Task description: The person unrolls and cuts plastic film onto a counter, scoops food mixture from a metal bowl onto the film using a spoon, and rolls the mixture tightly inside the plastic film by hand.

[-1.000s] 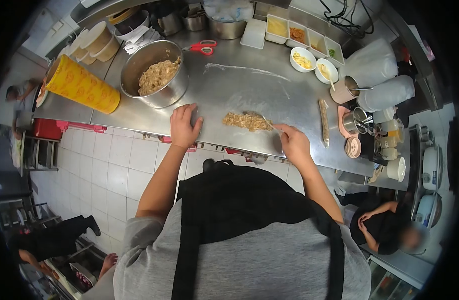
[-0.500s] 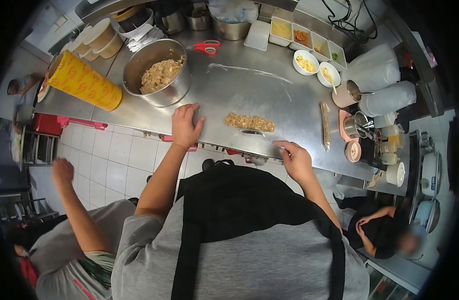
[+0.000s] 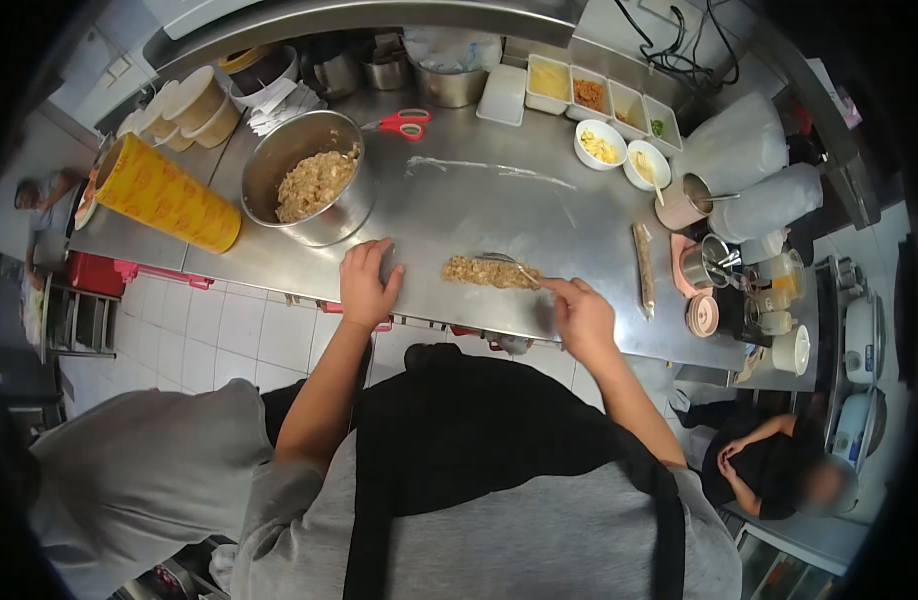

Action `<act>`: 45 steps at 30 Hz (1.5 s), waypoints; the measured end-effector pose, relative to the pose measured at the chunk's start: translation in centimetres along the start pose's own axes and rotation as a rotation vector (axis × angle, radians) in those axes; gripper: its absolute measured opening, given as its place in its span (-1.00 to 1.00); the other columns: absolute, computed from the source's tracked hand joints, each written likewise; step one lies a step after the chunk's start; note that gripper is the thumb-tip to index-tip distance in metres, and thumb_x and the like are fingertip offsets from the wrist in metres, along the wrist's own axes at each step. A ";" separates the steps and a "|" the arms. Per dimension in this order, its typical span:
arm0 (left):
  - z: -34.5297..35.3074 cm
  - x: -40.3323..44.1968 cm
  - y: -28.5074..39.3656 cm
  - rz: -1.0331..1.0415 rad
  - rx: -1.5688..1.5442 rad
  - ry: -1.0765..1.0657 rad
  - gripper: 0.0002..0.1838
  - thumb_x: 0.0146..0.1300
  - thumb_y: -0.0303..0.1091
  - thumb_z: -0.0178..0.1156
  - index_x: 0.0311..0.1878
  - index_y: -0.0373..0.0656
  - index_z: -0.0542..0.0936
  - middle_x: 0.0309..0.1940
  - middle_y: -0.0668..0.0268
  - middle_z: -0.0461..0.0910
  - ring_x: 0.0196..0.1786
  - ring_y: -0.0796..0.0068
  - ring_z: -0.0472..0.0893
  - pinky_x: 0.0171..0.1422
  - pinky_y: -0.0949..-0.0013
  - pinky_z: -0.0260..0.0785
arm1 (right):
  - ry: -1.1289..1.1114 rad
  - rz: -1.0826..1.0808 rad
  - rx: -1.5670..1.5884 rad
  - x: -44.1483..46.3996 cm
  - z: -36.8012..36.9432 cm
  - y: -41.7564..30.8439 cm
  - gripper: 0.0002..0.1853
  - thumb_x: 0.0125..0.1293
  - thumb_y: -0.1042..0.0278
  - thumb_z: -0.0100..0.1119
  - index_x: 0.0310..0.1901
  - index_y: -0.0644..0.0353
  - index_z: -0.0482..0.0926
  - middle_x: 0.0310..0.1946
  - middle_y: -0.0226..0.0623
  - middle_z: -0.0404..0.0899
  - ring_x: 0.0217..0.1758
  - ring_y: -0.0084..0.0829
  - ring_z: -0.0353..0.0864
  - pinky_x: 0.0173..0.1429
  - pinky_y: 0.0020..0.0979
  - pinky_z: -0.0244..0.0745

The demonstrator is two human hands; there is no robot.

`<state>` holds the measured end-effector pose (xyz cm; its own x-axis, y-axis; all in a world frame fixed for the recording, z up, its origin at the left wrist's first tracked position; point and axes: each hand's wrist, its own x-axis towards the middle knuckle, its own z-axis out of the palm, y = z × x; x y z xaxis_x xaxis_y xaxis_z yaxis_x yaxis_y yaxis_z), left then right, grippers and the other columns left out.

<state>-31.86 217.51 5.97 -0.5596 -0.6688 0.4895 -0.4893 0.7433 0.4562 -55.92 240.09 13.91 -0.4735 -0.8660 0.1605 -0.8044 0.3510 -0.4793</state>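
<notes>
My right hand (image 3: 583, 318) is closed round the handle of a metal spoon (image 3: 509, 260), whose bowl lies against the top of a strip of brown filling (image 3: 484, 272) on the steel worktop (image 3: 449, 215). My left hand (image 3: 370, 283) rests on the worktop's front edge, fingers apart and holding nothing. Behind it, to the left, stands a steel pot (image 3: 349, 215) with more filling (image 3: 317, 184) inside. A wrapped roll (image 3: 644, 270) lies to the right of the strip.
Red scissors (image 3: 404, 124) lie behind the pot. A yellow patterned roll (image 3: 169, 195) stands at the left. White bowls (image 3: 600, 145) and ingredient trays (image 3: 590, 92) are at the back right, near plastic-wrapped stacks (image 3: 769, 205). One person (image 3: 149, 470) is close on my left, another (image 3: 754, 455) at the right.
The spoon has moved from the strip's front side back onto its top. A person in grey has come close on the left, where the raised arm no longer shows.
</notes>
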 end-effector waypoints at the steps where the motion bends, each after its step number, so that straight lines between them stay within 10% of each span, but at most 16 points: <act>1: 0.0 -0.2 0.0 0.000 -0.001 -0.002 -0.51 0.06 -0.33 0.34 0.11 -0.16 0.54 -0.01 0.13 0.54 0.07 0.06 0.47 0.21 0.11 0.30 | -0.011 0.020 -0.015 -0.6 -0.4 0.7 -0.71 0.17 0.47 0.15 -0.09 -0.08 0.68 -0.43 -0.27 0.55 -0.36 -0.16 0.60 -0.29 -0.20 0.49; 28: -0.4 -0.8 0.9 -0.030 -0.055 0.124 -0.49 0.07 -0.33 0.32 0.15 -0.13 0.52 0.06 0.10 0.49 0.13 0.04 0.44 0.28 0.10 0.26 | -0.087 0.031 0.071 -0.8 -3.2 3.1 -0.68 0.22 0.50 0.11 -0.06 -0.08 0.69 -0.40 -0.26 0.59 -0.34 -0.17 0.61 -0.25 -0.22 0.50; 37: -3.8 -10.6 4.2 -0.306 -0.181 0.171 -0.43 0.16 -0.44 0.30 0.28 -0.12 0.43 0.25 0.10 0.28 0.27 0.15 0.35 0.22 0.20 0.34 | 0.165 -0.722 -0.011 16.7 1.1 -14.4 -0.65 0.17 0.56 0.07 -0.04 0.03 0.66 -0.09 -0.16 0.52 -0.07 -0.10 0.62 -0.10 -0.22 0.57; 45: -4.4 -14.2 3.2 -0.557 -0.287 0.195 -0.39 0.17 -0.42 0.32 0.32 -0.05 0.40 0.23 0.17 0.29 0.15 0.25 0.43 0.17 0.27 0.34 | -0.327 -0.654 -0.511 23.3 6.2 -24.0 -0.72 0.24 0.38 0.08 -0.07 0.03 0.73 0.00 -0.21 0.68 0.12 -0.20 0.65 0.07 -0.06 0.57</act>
<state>-22.53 229.33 3.76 -0.1292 -0.9630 0.2363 -0.4574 0.2693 0.8475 -45.48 209.28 23.83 0.1995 -0.9796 -0.0243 -0.9766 -0.2008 0.0772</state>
